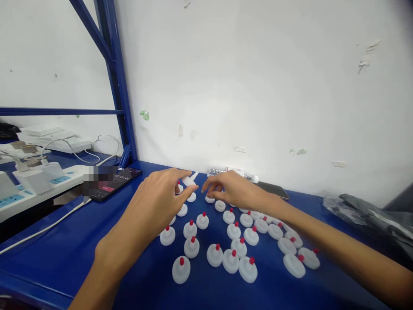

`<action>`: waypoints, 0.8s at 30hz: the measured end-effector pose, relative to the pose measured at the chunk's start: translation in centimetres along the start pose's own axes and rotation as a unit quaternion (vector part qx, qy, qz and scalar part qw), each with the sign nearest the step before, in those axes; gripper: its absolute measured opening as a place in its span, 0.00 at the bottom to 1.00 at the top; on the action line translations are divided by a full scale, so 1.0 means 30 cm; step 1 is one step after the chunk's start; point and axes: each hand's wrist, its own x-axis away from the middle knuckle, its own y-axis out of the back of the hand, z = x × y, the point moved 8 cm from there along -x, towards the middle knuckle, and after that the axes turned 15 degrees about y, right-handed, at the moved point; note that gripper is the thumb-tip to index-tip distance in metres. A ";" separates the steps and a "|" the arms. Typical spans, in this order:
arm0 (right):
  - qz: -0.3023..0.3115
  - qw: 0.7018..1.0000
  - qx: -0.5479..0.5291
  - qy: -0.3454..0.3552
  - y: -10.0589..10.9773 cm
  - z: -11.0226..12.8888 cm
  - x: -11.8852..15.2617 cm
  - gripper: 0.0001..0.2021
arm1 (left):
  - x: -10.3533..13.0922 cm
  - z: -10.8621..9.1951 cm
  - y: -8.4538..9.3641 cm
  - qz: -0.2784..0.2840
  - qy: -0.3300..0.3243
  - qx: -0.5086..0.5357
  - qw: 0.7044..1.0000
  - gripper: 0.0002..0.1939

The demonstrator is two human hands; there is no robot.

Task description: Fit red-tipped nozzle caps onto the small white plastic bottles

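Note:
Between the thumb and forefinger of my left hand [158, 198] is a white nozzle cap [189, 181], a round base with a thin spout tilted up to the right. My right hand [230, 189] hovers just to the right of it, fingers loosely curled and slightly apart, with nothing visible in them. Below its fingertips sits a white cap [210, 199], and another white cap [220, 206] lies close by. Nearer to me stand several white caps with red tips, among them a red-tipped cap [181, 270] at the front. My right forearm hides part of the group on the right.
The caps stand on a blue table [129, 275]. Along the wall lie a clear plastic bottle [238, 173] and a dark phone [274, 189]. On the left are a lit phone [118, 181], a power strip [71, 176] and a blue post [121, 86]. Crumpled plastic [343, 206] is on the right.

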 end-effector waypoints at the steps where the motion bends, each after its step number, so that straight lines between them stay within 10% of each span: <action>1: -0.041 0.999 -0.026 0.002 0.042 0.009 0.008 0.10 | 0.000 -0.001 -0.004 0.006 0.000 0.002 1.000 0.22; 8: -0.228 0.954 -0.194 0.031 0.150 0.085 0.060 0.10 | 0.010 -0.026 -0.020 0.031 -0.020 0.030 0.999 0.20; 17: -0.245 0.936 -0.249 0.044 0.117 0.124 0.059 0.09 | 0.028 -0.080 0.015 0.003 -0.072 0.069 0.995 0.16; 24: -0.184 0.971 -0.155 0.007 0.141 0.087 0.088 0.09 | 0.022 -0.017 0.046 -0.003 -0.004 0.089 0.996 0.34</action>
